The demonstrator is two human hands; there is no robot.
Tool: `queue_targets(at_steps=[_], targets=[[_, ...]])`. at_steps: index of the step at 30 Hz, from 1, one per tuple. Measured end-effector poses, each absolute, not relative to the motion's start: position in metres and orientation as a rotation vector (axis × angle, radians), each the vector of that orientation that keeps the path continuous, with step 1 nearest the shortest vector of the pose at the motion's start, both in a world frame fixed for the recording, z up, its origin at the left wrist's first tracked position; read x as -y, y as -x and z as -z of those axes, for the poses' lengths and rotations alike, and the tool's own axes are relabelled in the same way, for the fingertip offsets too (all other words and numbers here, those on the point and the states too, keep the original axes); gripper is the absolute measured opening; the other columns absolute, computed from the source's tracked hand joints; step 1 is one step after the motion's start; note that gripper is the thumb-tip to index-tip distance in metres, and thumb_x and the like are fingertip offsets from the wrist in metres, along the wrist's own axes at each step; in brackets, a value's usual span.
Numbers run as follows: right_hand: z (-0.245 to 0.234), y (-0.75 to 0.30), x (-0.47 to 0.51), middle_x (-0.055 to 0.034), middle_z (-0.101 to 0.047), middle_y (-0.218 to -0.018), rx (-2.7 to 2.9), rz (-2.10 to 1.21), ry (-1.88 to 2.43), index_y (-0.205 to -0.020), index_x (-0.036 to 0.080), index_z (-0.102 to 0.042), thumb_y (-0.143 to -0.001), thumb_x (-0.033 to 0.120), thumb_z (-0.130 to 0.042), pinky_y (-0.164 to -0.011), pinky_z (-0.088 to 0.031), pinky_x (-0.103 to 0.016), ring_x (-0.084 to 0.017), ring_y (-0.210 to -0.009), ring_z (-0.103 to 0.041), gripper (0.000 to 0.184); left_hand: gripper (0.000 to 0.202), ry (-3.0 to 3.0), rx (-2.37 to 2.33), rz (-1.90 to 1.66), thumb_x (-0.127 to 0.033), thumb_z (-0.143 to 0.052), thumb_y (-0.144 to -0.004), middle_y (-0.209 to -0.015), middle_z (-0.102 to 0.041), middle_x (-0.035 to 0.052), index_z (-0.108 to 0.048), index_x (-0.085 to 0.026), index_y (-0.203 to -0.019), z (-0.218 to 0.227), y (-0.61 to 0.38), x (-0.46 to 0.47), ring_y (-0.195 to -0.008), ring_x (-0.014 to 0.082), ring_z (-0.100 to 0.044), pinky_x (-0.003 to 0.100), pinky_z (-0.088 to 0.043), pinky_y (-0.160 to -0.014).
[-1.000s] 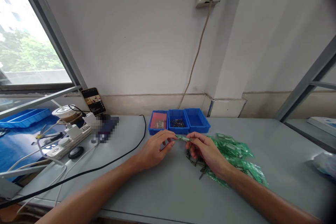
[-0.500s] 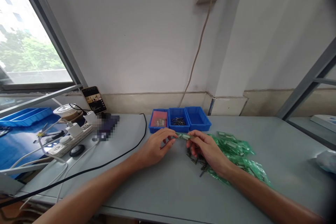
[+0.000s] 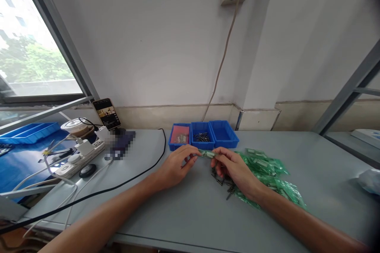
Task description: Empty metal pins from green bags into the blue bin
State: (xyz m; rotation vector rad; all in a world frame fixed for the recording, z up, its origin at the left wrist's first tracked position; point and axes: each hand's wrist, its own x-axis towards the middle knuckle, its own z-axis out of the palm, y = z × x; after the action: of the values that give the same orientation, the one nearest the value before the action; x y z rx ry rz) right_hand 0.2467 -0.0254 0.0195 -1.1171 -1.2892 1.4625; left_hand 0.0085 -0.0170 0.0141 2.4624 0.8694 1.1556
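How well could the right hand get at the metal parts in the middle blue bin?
Probably yes: the bin is open-topped, just beyond the right hand, and nothing covers the metal parts. That hand's grip, though, is on a small green piece the left hand also seems to hold.

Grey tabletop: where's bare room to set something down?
Bare: grey tabletop between the two forearms; also right of the green bags. Crowded: around the right hand, with loose metal pieces and those bags; beyond, the blue bins; left, the black cable and power strip.
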Motion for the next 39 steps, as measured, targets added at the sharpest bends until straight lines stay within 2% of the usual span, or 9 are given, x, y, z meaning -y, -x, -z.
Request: queue_targets(at_steps=[11, 18, 26, 31, 39], targets=[[-0.02, -0.247, 0.025, 0.0008, -0.072, -0.078, 1.303, -1.463, 1.123, -0.094, 0.023, -0.061, -0.092, 0.041, -0.062, -0.053, -0.039, -0.023, -0.011, -0.056, -0.054, 0.017, 0.022, -2.479, -0.841, -1.185, -0.021, -0.047, -0.11, -0.122, -0.07, 0.0085, -0.065, -0.021, -0.123, -0.01, -0.008, 0.013, -0.112, 0.0187, -0.067, 0.031, -0.056, -0.097], [-0.019, -0.25, 0.025, -0.0007, -0.072, -0.08, 1.339, -1.493, 1.05, -0.089, 0.022, -0.061, -0.094, 0.033, -0.056, -0.056, -0.041, -0.024, -0.012, -0.058, -0.055, 0.013, 0.024, -2.476, -0.859, -1.23, -0.017, -0.047, -0.107, -0.118, -0.07, 0.0087, -0.064, -0.021, -0.123, -0.006, -0.008, 0.011, -0.1, 0.0179, -0.066, 0.031, -0.056, -0.089], [-0.021, -0.25, 0.027, -0.0005, -0.07, -0.084, 1.358, -1.512, 0.959, -0.092, 0.022, -0.062, -0.097, 0.052, -0.064, -0.058, -0.042, -0.025, -0.012, -0.062, -0.053, 0.03, 0.028, -2.449, -0.902, -1.217, -0.014, -0.056, -0.101, -0.113, -0.067, 0.0056, -0.063, -0.024, -0.126, -0.004, -0.008, 0.011, -0.087, 0.0146, -0.062, 0.027, -0.055, -0.081], [-0.024, -0.248, 0.03, 0.0019, -0.069, -0.079, 1.455, -1.445, 1.021, -0.096, 0.023, -0.061, -0.091, 0.053, -0.072, -0.056, -0.04, -0.025, -0.011, -0.059, -0.05, 0.032, 0.032, -2.435, -0.907, -1.189, -0.016, -0.061, -0.1, -0.112, -0.066, 0.0042, -0.062, -0.026, -0.13, -0.004, -0.008, 0.01, -0.089, 0.0148, -0.061, 0.027, -0.054, -0.081], [-0.026, -0.248, 0.03, 0.0032, -0.064, -0.07, 1.536, -1.406, 1.079, -0.086, 0.022, -0.059, -0.092, 0.054, -0.07, -0.056, -0.038, -0.025, -0.011, -0.058, -0.046, 0.034, 0.035, -2.451, -0.892, -1.176, -0.014, -0.062, -0.099, -0.109, -0.065, 0.0036, -0.062, -0.026, -0.132, -0.002, -0.007, 0.008, -0.088, 0.0154, -0.06, 0.028, -0.054, -0.083]])
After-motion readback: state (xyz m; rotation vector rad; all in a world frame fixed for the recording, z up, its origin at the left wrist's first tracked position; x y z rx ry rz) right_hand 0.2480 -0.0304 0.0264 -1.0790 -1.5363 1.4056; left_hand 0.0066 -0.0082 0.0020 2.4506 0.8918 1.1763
